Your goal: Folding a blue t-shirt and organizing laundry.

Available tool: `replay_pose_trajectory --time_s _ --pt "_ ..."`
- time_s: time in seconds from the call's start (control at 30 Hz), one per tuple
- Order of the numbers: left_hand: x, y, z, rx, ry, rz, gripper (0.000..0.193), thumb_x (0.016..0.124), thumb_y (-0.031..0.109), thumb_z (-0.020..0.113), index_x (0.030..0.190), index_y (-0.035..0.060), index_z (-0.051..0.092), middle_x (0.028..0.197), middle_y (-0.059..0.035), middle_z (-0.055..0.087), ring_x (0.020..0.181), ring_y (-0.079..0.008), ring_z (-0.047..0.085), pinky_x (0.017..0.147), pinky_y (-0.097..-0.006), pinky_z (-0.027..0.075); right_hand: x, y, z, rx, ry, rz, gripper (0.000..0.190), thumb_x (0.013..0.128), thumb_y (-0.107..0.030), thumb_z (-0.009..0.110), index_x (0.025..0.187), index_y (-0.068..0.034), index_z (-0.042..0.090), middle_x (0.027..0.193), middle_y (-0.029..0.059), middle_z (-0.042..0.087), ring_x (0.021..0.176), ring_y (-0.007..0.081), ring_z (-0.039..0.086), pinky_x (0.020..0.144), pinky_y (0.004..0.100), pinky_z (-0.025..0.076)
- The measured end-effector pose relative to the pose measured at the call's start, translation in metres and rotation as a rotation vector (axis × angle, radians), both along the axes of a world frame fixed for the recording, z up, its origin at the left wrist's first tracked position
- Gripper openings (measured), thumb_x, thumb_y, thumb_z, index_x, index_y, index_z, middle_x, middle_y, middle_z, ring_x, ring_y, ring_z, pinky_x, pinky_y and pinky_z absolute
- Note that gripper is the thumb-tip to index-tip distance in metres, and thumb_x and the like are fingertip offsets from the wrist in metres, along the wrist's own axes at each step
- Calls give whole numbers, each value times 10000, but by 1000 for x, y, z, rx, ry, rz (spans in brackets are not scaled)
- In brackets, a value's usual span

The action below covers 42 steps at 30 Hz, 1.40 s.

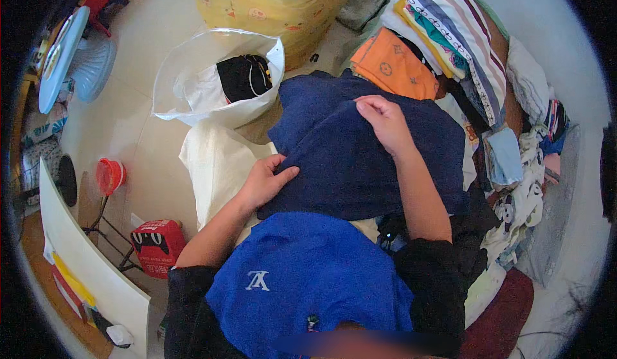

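A dark navy cloth garment [347, 161] is spread out in front of me, with a crease running between my two hands. My left hand [267, 178] pinches its left edge between thumb and fingers. Farther up and to the right, my right hand [383, 118] grips a fold of the same fabric. Under and left of the navy garment lies a cream cloth [221, 166]. An orange folded cloth [397, 65] touches its far right edge. Just beyond the left side stands an open white bag [193, 84] holding a black item [241, 77] and something white.
A yellow patterned bag [270, 12] stands at the far side. Stacked and heaped clothes, including a striped cloth [467, 36], line the right. At left are a red box [156, 248], a red cup-like container [111, 176], a white board [91, 262] and a light-blue stool [91, 65].
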<state>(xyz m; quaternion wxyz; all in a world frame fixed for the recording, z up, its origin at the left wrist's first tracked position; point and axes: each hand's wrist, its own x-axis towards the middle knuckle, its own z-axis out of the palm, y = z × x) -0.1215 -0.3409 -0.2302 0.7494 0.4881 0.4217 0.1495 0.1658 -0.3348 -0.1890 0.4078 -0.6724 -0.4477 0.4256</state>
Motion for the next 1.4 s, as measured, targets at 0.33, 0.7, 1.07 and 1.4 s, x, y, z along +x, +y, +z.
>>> replay_pose_trajectory --time_s 0.33,0.7,1.07,1.4 --pt "-8 -9 5 563 430 -4 134 827 131 640 905 36 586 891 -87 614 767 -195 582 687 -331 473 29 32 -18 -281 30 445 467 774 -195 730 1179 -38 557 1066 51 565 986 127 521 883 272 421" --pt "50 -4 23 1455 -57 -668 459 758 190 647 1195 94 545 1313 -110 479 1286 -307 389 1068 -488 296 11 39 14 -123 -171 570 539 751 -340 735 1089 41 558 988 158 631 933 198 583 830 326 453" --pt "52 17 15 1178 8 -262 441 754 311 703 1097 56 593 1261 -161 512 1169 -351 471 992 -488 347 73 23 -34 -346 -19 370 546 787 -349 725 1180 -12 554 989 53 631 903 126 579 755 271 454" --pt "127 106 39 679 532 -372 367 728 260 735 951 5 591 898 -148 632 852 -296 627 786 -373 497 82 -1 -37 -463 90 539 525 711 -236 762 1137 5 572 998 35 613 912 147 558 819 283 430"
